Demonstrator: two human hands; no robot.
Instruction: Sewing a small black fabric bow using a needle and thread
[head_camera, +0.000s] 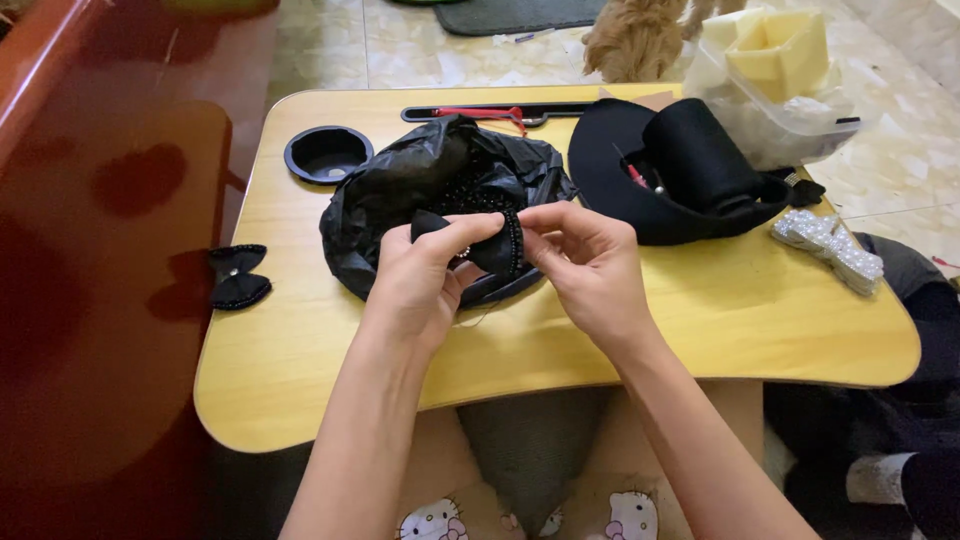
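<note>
The fingers of the left hand (420, 275) pinch a small black bow (480, 240). The fingers of the right hand (585, 265) pinch the same bow at its other end, by a row of tiny black beads. Both hands hold the bow up in the air, over the middle of the table (700, 320).

Right under the bow sits a crumpled black bag (400, 195), open at the top, with more beaded things inside. A thin thread hangs down below the left hand.

Near the back left corner of the table there is a round black cup holder (328, 154). Along the back edge lies a long black slot (480, 113) with something red in it. To the right of the bag sits a black hat (650, 190) with a black roll (700, 155) lying on it. Near the right edge lies a white bow (828, 248) covered in pearls.

Another black bow (236, 276) rests just off the left edge, on a shiny red-brown top (100, 300). Behind the table, on the floor, sits a clear box (790, 120) with yellow foam (775, 50), and a furry tan pet (635, 40) is beside it.
</note>
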